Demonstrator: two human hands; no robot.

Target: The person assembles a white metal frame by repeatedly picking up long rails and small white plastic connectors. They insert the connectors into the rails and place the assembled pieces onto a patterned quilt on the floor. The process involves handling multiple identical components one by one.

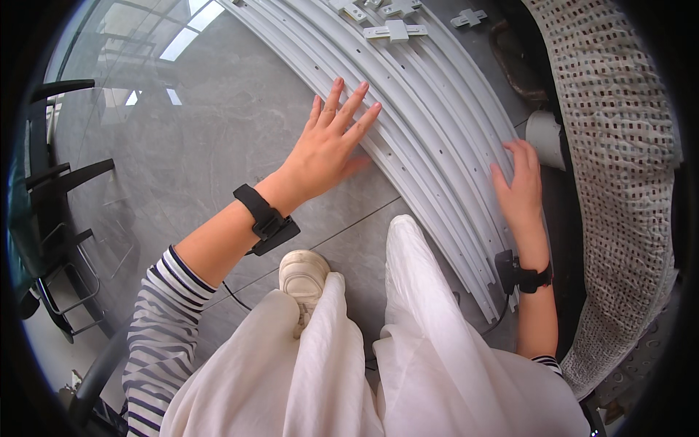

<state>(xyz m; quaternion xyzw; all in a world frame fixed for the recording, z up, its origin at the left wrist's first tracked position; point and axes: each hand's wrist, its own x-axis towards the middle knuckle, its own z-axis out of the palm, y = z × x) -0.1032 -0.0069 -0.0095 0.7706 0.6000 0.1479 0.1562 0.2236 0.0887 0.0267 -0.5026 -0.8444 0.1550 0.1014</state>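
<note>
Several long white metal rails point(429, 138) with small holes lie side by side on the grey tiled floor, running from the top centre down to the right. My left hand point(331, 142) rests flat on the left edge of the bundle, fingers spread. Over on the right edge, my right hand point(520, 193) lies with fingers extended on the rails. Each wrist carries a black band. Neither hand grips anything.
Small white cross-shaped brackets point(395, 30) lie on the rails at the top. A white perforated mat point(619, 167) and a white cylinder point(546, 135) are at the right. Black chair legs point(62, 182) stand at the left. My white trousers and shoe point(304, 277) fill the bottom.
</note>
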